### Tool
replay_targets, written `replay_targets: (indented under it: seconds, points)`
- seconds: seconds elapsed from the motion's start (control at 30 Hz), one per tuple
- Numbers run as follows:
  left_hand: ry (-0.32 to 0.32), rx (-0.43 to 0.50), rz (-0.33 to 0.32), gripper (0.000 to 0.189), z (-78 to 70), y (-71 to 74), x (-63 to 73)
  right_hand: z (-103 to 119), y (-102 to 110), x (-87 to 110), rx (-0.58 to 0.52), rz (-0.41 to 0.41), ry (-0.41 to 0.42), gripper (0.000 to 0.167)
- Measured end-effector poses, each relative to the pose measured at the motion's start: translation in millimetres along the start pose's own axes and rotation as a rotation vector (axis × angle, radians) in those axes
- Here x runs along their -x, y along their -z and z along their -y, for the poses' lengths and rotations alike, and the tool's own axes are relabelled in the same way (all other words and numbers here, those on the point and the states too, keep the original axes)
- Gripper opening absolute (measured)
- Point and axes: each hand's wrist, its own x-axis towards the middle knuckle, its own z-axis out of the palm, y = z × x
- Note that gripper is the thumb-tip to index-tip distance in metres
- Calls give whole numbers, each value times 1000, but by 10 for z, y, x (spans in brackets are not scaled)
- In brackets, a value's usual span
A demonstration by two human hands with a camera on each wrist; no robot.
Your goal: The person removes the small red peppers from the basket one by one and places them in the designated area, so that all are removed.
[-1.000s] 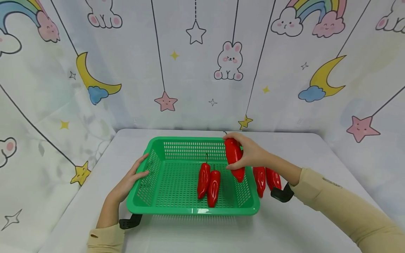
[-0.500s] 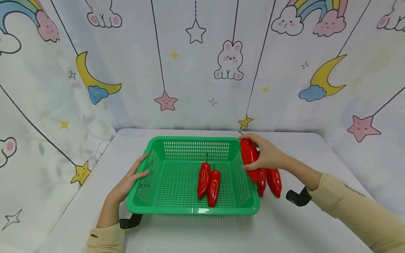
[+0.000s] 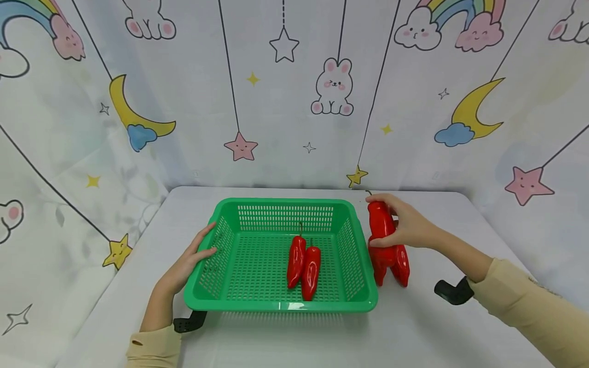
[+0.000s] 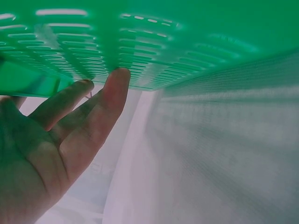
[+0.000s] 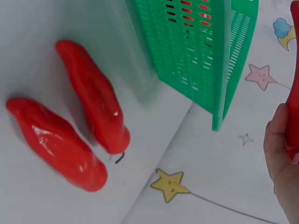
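Note:
My right hand (image 3: 407, 222) grips a red chili pepper (image 3: 381, 220) with a dark stem, fingers near its top and thumb lower down. It is held up just right of the green plastic basket (image 3: 280, 306). Behind it on the table lie two more red peppers, a nearer one (image 5: 56, 144) and one closer to the basket (image 5: 91, 98). Inside the basket rest two red peppers side by side, one on the left (image 3: 296, 261) and one on the right (image 3: 311, 273). My left hand (image 3: 186, 263) holds the basket's left rim, with fingers (image 4: 100, 112) against the slotted outer wall.
The table (image 3: 285, 342) has a white cover. A white cloth backdrop (image 3: 285, 117) with printed stars, moons and rabbits rises behind it. Black wrist cameras sit under the left wrist (image 3: 189, 323) and the right wrist (image 3: 454, 291).
My right hand has carried its pepper rightward, from over the basket's right end past the rim to above the peppers on the table. The left hand and basket have stayed put.

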Motion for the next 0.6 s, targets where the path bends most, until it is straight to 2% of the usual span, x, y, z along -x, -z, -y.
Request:
replay_targets:
  seconds: [0.6]
  points:
    - [9,14,2,61,-13,-8,9,-203,214,273,45,-56,-33,87]
